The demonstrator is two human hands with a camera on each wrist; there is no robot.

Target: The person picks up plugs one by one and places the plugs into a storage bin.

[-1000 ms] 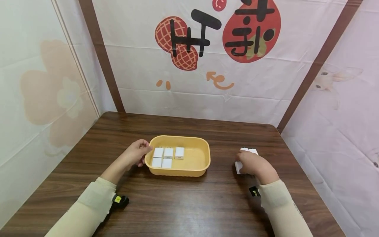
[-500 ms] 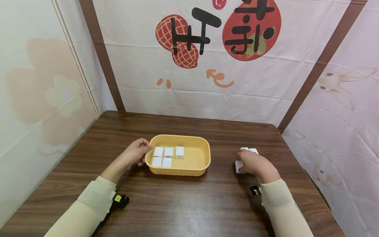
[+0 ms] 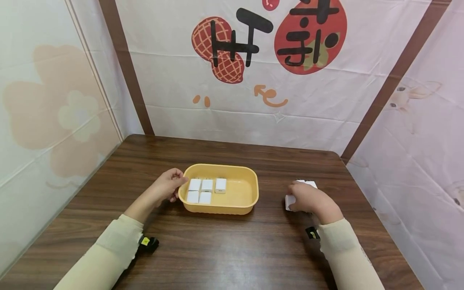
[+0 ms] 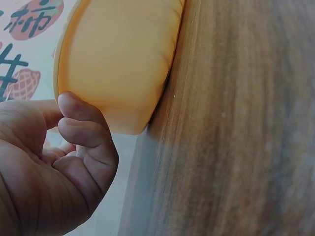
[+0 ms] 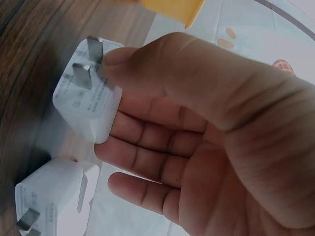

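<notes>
A yellow plastic basket (image 3: 217, 210) stands on the table, and several white USB charger plugs (image 3: 194, 185) lie grouped in its left half. My left hand (image 3: 164, 186) pinches the basket's left rim; the left wrist view shows its curled fingertips against the outer wall (image 4: 118, 54). To the right of the basket, my right hand (image 3: 312, 202) holds a white charger plug (image 5: 86, 93) between thumb and fingers, its two metal prongs facing the right wrist camera. Other charger plugs (image 3: 311, 184) lie just beyond that hand, partly hidden by it; one plug (image 5: 51, 201) shows below it in the right wrist view.
The dark wooden table (image 3: 232, 249) carries everything. A printed white cloth (image 3: 174, 121) hangs behind it, with more cloth on both sides. Black wrist cameras sit under both sleeves, the left one (image 3: 148, 243) close over the table.
The charger plug in my right hand has shifted slightly left, away from the others on the table. My left hand stays on the basket rim.
</notes>
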